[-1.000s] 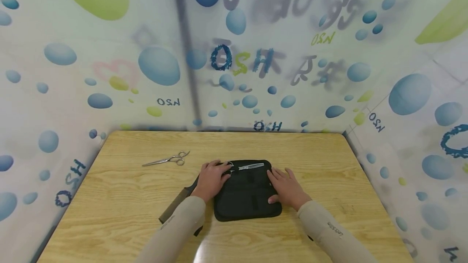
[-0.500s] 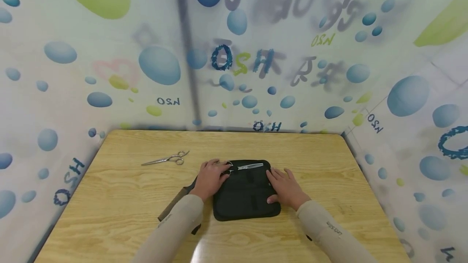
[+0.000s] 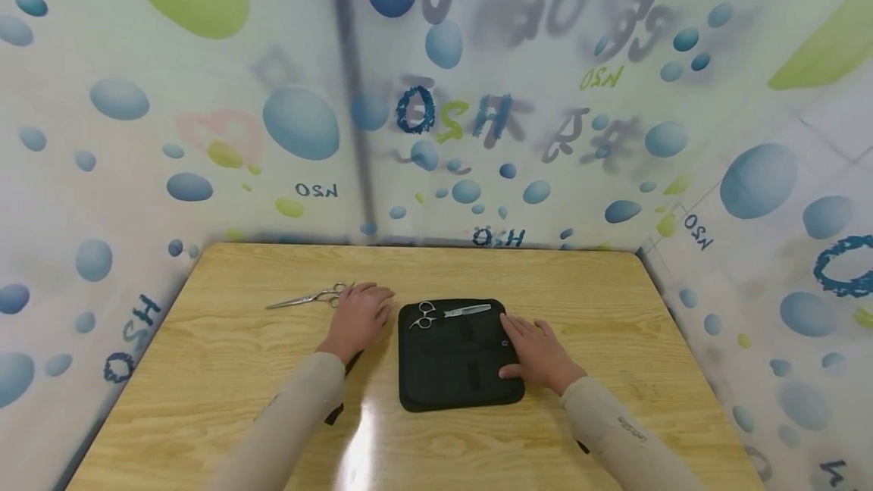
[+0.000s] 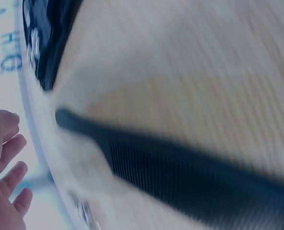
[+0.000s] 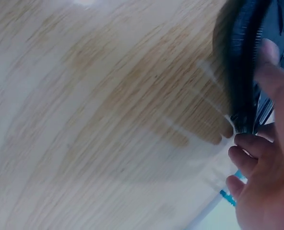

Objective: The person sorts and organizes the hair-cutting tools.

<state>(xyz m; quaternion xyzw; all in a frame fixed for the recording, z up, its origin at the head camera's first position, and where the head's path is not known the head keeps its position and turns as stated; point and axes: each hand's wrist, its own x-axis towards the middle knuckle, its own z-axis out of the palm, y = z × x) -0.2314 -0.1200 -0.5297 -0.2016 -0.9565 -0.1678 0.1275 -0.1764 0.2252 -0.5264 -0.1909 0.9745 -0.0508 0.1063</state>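
A black zip case lies spread on the wooden table, with thinning scissors in its upper part. My right hand rests along the case's right edge; in the right wrist view its thumb lies over the zip edge. To the left, my left hand is over the table with relaxed fingers, holding nothing. It overlaps the finger rings of the silver scissors. A dark comb lies below the left hand, mostly hidden by the forearm in the head view.
The wooden table ends at a patterned wall behind, with more wall at both sides. A small dark piece shows beside the left sleeve.
My left hand has left the case's left edge and moved left to the silver scissors, uncovering the rings of the thinning scissors. The right hand stays on the case.
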